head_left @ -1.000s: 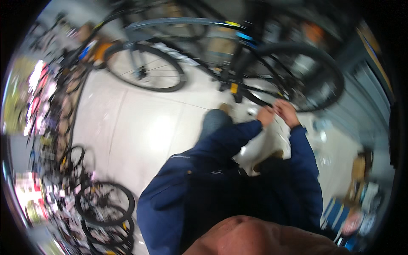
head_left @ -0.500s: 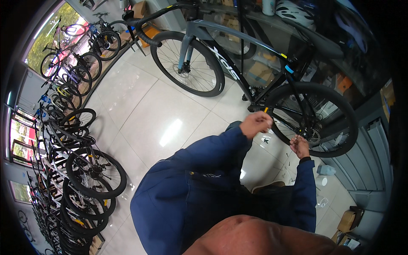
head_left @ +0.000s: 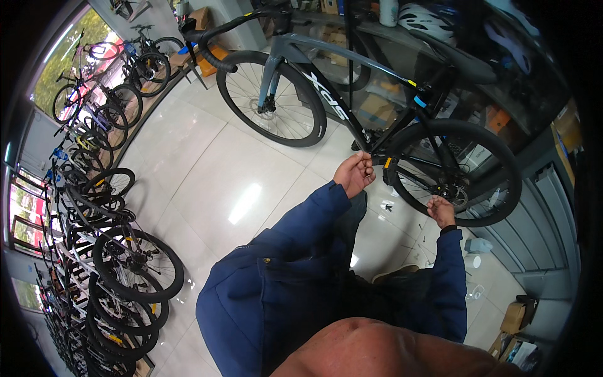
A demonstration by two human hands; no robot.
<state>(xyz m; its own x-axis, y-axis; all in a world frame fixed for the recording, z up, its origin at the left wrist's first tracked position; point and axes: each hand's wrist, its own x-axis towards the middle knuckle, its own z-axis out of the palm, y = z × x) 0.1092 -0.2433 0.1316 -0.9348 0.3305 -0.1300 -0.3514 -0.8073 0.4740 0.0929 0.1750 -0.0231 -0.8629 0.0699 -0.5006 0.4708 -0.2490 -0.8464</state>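
Note:
A dark grey and black road bike (head_left: 336, 103) stands across the far side, its front wheel to the left. Just left of the black pedal (head_left: 391, 172) with its yellow reflector, my left hand (head_left: 355, 174) is raised near the crank area, fingers curled together. Whatever it may pinch is too small to make out. My right hand (head_left: 442, 212) is in front of the rear wheel (head_left: 510, 188), below the hub and brake disc (head_left: 460, 192). Its thumb and fingertips are drawn together, and I cannot make out anything between them.
Many bikes (head_left: 138, 264) stand in a row along the left wall. Behind the road bike is a glass cabinet with boxes (head_left: 380, 108) and helmets (head_left: 427, 21). Small dark parts (head_left: 387, 207) lie on the tiled floor. A white cup (head_left: 472, 261) and cardboard boxes (head_left: 515, 316) are at the right.
My left hand has moved left and slightly up, away from the pedal, which now shows more fully. My right hand stays near the rear hub. The whole view has shifted slightly.

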